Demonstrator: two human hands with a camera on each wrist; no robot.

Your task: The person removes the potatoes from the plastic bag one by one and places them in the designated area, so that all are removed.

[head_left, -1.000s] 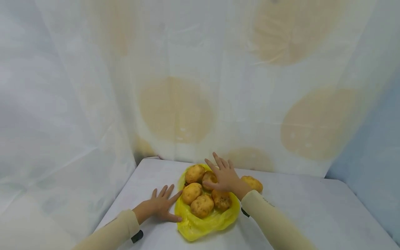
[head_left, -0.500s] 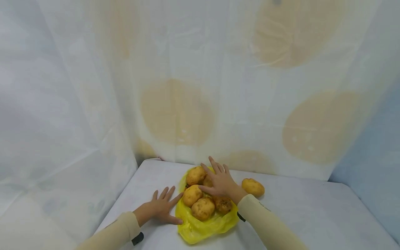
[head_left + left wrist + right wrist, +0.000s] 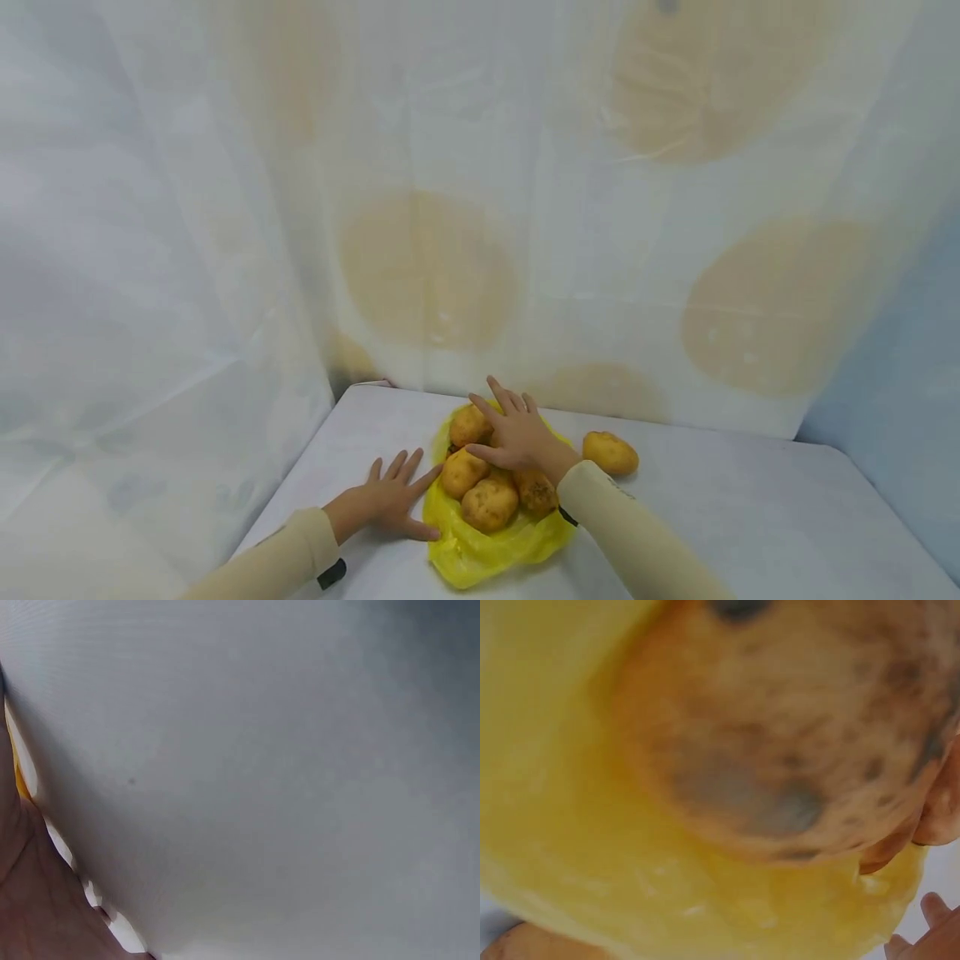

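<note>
A yellow plastic bag (image 3: 480,558) lies spread on the table beneath a cluster of several potatoes (image 3: 489,505). My left hand (image 3: 390,502) rests on the tabletop at the bag's left side, fingers spread, with the thumb tip overlapping the yellow edge. Across the back of the cluster, my right hand (image 3: 523,437) stretches with spread fingers and hides part of the potatoes under it. The right wrist view is filled by one dark-spotted potato (image 3: 780,735) against the yellow plastic (image 3: 547,787). In the left wrist view, part of my palm (image 3: 45,900) shows at the lower left.
A single potato (image 3: 610,453) lies on the white table (image 3: 735,517) to the right of the bag, behind my right forearm. White sheeting with tan round patches (image 3: 427,271) hangs behind the table, and a pale blue wall (image 3: 900,383) stands at the right.
My right hand has shifted left and slightly toward me over the potatoes, and the lone potato shows more fully beside the forearm. My left hand has stayed in place beside the bag.
</note>
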